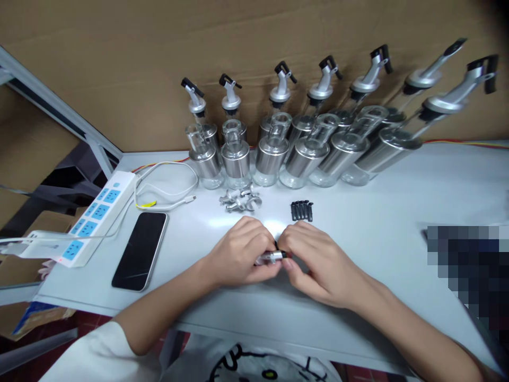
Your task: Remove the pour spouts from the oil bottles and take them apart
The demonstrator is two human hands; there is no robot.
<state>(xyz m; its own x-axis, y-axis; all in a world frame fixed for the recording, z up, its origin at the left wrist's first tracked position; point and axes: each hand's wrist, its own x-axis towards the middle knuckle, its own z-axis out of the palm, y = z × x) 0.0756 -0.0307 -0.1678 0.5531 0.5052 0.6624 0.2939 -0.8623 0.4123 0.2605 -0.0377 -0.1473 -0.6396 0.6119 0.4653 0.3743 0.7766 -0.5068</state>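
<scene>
- Fingers (259, 240) of the left hand (240, 252) are curling closed, lower middle of the frame; they are gripping a small silver spout (272, 257), with the thumb lying along its near side and no wide gap showing.
- Thumb (300, 277) and forefinger of the right hand (324, 262) are pinching close together at the black tip (283, 254) of that spout; the other right fingers are bending under, and what they are touching is hidden.
- Both hands are meeting just above the table (397, 212), almost touching; the spout is lying between them, a little below the centre of the frame, its left part disappearing into the left fist.
- Judging by the grip, the step is fitting or adjusting the black tip; for that, the left hand is best holding the silver part steady while the right is doing the small, even pushing, keeping the two parts in line; forcing it sideways could be risking a slip.
- Loose silver pieces (240, 200) are lying just left of centre, beyond the hands; black levers (302, 210) are lying in a neat row right of centre, near the right knuckles.
- Glass bottles (237, 162) are standing across the upper middle and upper right; a phone (140, 252) is lying at the left, well apart from the hands.
</scene>
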